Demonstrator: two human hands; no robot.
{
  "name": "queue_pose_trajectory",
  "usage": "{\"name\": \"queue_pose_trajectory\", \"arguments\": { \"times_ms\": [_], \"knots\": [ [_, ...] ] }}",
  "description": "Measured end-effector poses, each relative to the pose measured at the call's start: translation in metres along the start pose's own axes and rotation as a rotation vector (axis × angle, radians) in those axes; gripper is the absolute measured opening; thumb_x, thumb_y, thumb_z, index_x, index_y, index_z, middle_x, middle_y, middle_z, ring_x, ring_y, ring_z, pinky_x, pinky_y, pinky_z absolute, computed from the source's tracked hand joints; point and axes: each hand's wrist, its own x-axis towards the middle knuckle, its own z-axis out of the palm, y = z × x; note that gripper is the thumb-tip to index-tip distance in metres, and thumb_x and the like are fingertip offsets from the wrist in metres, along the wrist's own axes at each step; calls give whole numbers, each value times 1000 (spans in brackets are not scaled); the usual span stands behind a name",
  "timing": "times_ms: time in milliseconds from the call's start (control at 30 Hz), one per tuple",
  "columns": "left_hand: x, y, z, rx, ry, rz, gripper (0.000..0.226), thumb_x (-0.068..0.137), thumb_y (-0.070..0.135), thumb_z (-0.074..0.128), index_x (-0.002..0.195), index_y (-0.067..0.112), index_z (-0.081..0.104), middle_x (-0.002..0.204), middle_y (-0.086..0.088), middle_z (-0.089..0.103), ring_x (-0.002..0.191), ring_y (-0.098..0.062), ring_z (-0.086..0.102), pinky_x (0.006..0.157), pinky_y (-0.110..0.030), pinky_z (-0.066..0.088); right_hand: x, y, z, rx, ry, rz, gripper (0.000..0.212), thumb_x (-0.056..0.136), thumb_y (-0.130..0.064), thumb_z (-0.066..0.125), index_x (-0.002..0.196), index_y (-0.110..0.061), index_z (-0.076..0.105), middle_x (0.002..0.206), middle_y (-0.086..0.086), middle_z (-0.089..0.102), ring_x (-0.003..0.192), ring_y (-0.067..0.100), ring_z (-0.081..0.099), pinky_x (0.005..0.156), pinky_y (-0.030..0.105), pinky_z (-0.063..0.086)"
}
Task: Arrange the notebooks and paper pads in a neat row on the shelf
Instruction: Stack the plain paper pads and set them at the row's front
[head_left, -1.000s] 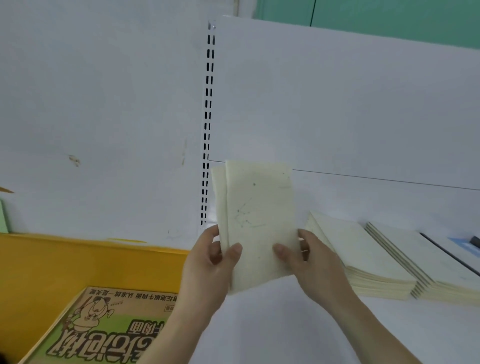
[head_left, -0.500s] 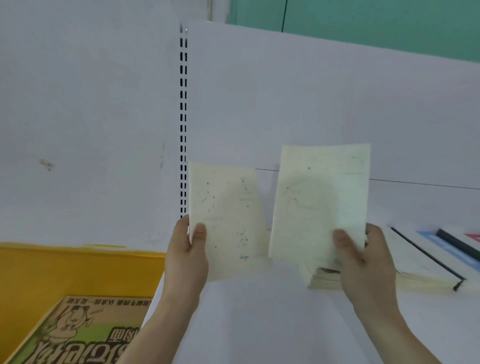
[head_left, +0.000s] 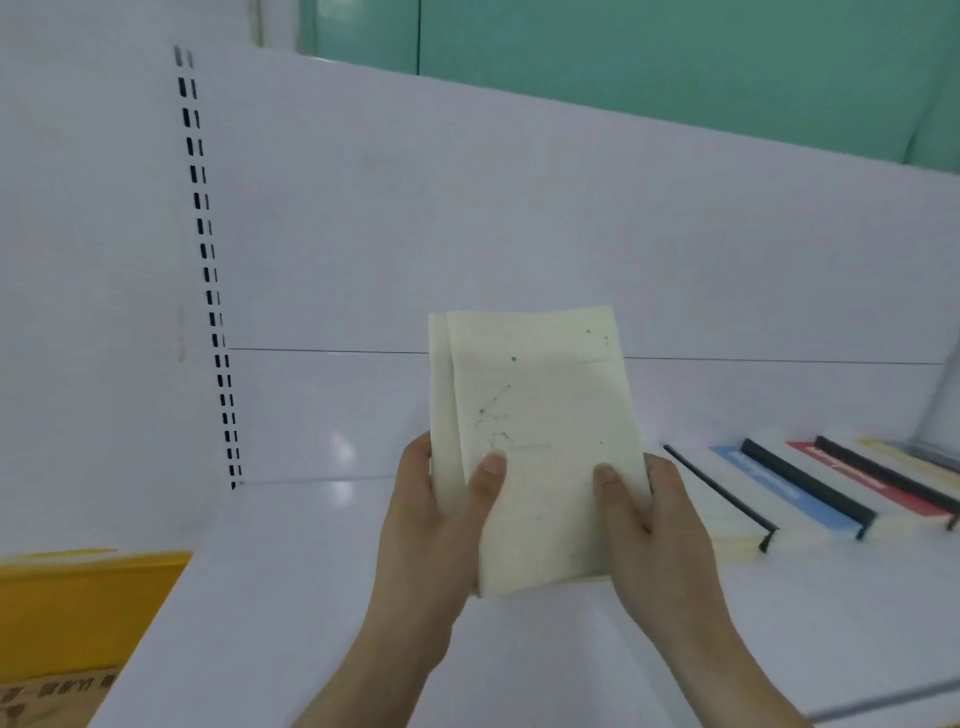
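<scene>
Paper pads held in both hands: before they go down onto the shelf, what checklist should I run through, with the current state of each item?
1. Both hands grip the paper pads: ok. The left hand and the right hand each have a thumb on the front.
2. Pads squared together: not ok. The rear pad sticks out past the front one on the left side.
3. Free shelf space for them: ok. Bare surface lies left of the notebooks.
4. Row already there is neat: cannot tell. It is blurred and runs out of view on the right.
5. Pads clear of the shelf: ok. They are held upright above it.
</scene>
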Motion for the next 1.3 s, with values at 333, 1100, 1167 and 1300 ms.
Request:
{"name": "queue_pose_trajectory", "arguments": {
  "times_ms": [333,1100,1167,1300],
  "knots": [
    [29,-32,175,622,-93,98,28,103,31,41,130,23,41,113,6,57,93,-8,58,71,-24,43,82,76,-132,-98,-156,19,29,97,-17,44,96,-42,57,82,-21,63,74,1,58,61,27,48],
    [67,-68,217,1680,-465,224,80,77,91,25,118,29,54,101,2,64,104,-21,54,93,-38,38,174,188,-159,-805,-765,-150,74,73,-87,33,103,-23,56,101,-3,55,99,17,50,86,33,45],
    [67,-66,214,1709,-554,248,73,74,90,38,107,28,56,93,4,61,96,-21,53,88,-37,37,177,182,-166,-870,-899,-134,94,66,-88,48,128,-17,47,122,-1,49,115,18,47,95,35,43],
    [66,-61,214,1712,-604,286,68,74,87,45,98,25,56,77,5,52,81,-21,50,77,-34,33,181,178,-163,-847,-897,-148,95,64,-77,63,135,-18,43,133,-2,43,121,19,44,100,35,42]
  ]
}}
